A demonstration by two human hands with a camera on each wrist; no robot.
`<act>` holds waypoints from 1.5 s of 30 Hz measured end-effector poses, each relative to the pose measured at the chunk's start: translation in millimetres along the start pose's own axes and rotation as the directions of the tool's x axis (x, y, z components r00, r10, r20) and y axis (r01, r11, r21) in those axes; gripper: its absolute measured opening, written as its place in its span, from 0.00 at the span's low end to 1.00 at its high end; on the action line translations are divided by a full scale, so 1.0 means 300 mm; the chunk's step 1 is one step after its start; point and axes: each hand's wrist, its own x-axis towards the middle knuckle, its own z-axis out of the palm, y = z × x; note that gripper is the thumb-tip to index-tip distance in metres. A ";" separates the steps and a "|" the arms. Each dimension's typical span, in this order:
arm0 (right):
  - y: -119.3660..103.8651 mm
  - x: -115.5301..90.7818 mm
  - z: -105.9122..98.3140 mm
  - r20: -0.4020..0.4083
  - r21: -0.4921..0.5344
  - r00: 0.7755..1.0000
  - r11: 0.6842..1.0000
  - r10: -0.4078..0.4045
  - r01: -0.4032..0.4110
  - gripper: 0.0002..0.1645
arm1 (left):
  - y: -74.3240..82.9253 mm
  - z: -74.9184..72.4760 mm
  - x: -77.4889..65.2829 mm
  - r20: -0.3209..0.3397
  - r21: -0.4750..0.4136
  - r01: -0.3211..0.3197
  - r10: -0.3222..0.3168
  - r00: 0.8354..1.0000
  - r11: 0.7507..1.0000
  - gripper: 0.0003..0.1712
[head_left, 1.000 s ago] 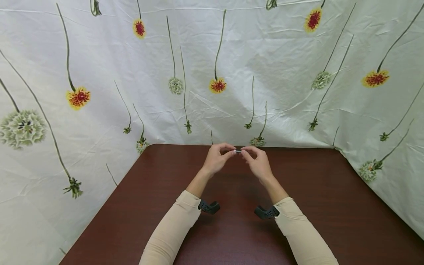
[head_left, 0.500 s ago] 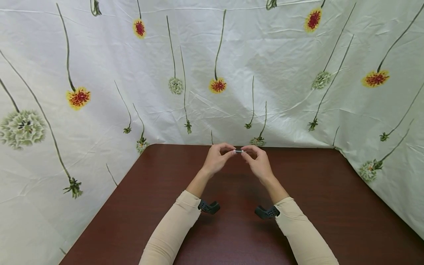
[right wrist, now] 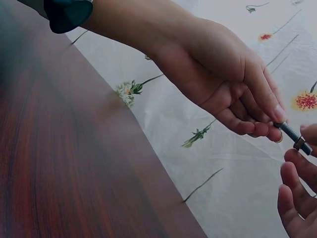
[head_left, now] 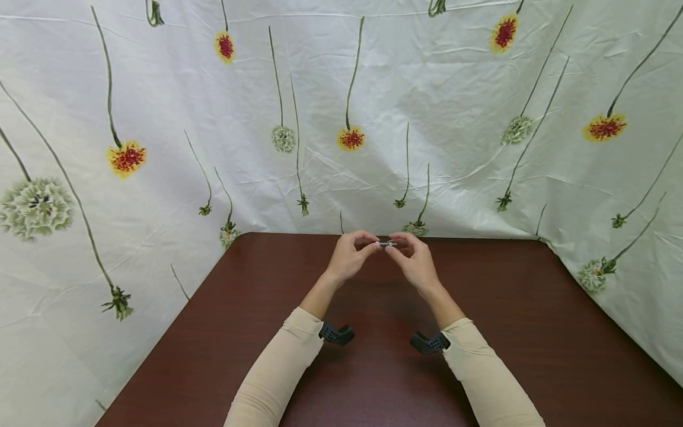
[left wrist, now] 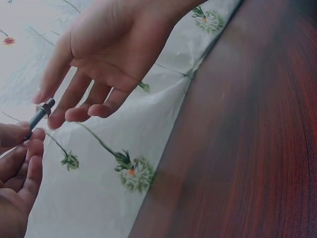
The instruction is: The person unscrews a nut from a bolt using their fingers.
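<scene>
One bolt point(right wrist: 289, 132) between your hands | left hand point(head_left: 345, 258): pinching its end | right hand point(head_left: 418, 264): fingers parted narrowly around nut point(right wrist: 299, 144), contact unclear | risk: nut sits near the tip, could drop if unscrewed unsupported

Free room is running along both sides of the tabletop point(head_left: 539, 332); the middle is being boxed in.
The left forearm point(head_left: 274, 370) and right forearm point(head_left: 485, 370) are walling the central gap, dark wristbands point(head_left: 337, 334) are jutting into it, and the left hand point(head_left: 347, 258), bolt point(right wrist: 290, 132) and right hand point(head_left: 420, 267) are bridging it toward the far edge, where the flowered cloth point(head_left: 320, 77) is blocking passage.
</scene>
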 end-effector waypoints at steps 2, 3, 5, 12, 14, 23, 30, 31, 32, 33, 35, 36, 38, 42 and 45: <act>-0.002 0.001 0.000 -0.011 0.003 1.000 1.000 0.005 -0.005 0.17 | -0.001 0.000 0.001 -0.001 -0.003 -0.003 0.003 1.000 1.000 0.08; -0.002 0.002 0.000 -0.017 0.002 1.000 1.000 0.010 -0.010 0.16 | -0.002 0.000 0.001 -0.002 -0.003 -0.005 0.005 1.000 1.000 0.08; 0.000 0.003 0.000 -0.027 -0.003 1.000 1.000 0.010 -0.010 0.15 | -0.003 0.001 0.002 -0.003 -0.004 -0.006 0.006 1.000 1.000 0.07; -0.004 0.002 0.003 -0.031 0.014 1.000 1.000 -0.002 0.002 0.18 | -0.003 0.001 0.002 0.001 -0.018 -0.001 0.001 1.000 1.000 0.07; -0.007 0.001 0.004 -0.034 0.009 0.999 1.000 0.019 -0.018 0.17 | -0.001 0.000 0.002 0.004 -0.020 0.002 -0.002 1.000 1.000 0.07; -0.004 -0.002 0.000 -0.016 0.005 1.000 1.000 -0.009 0.009 0.18 | -0.002 0.000 -0.001 0.007 -0.029 0.003 -0.003 1.000 1.000 0.07; -0.006 0.001 0.002 -0.034 0.008 0.999 1.000 0.010 -0.010 0.15 | 0.000 0.000 -0.001 0.008 -0.035 -0.001 0.001 1.000 0.999 0.08; -0.005 0.001 0.002 -0.036 0.007 0.999 1.000 0.000 0.000 0.15 | 0.000 0.000 -0.001 0.008 -0.037 0.000 0.001 1.000 0.999 0.08; -0.005 0.001 0.001 -0.033 0.008 0.999 1.000 -0.009 0.009 0.15 | 0.000 -0.001 -0.001 0.009 -0.040 0.000 0.000 1.000 0.999 0.07; -0.003 0.001 0.001 -0.030 0.006 0.999 1.000 -0.017 0.017 0.15 | 0.000 -0.001 0.000 0.010 -0.042 0.001 -0.001 1.000 0.999 0.07; -0.002 0.002 0.001 -0.025 0.012 0.999 1.000 -0.020 0.020 0.17 | -0.001 -0.001 0.000 0.010 -0.047 0.002 -0.001 1.000 0.999 0.07; -0.002 0.002 0.002 -0.025 0.011 1.000 1.000 -0.014 0.014 0.18 | 0.000 -0.001 0.001 0.010 -0.046 0.001 -0.001 1.000 0.999 0.07; -0.002 0.001 0.003 -0.032 0.002 0.999 1.000 0.004 -0.004 0.18 | 0.000 -0.001 0.001 0.010 -0.040 0.000 0.000 1.000 0.999 0.07; -0.003 0.000 0.005 -0.051 -0.016 0.999 1.000 0.018 -0.019 0.15 | -0.001 -0.001 0.000 0.008 -0.031 0.000 0.000 1.000 1.000 0.07; -0.001 0.000 0.004 -0.048 -0.005 0.999 1.000 0.003 -0.003 0.13 | 0.000 -0.002 0.001 0.008 -0.037 0.002 -0.002 1.000 0.999 0.07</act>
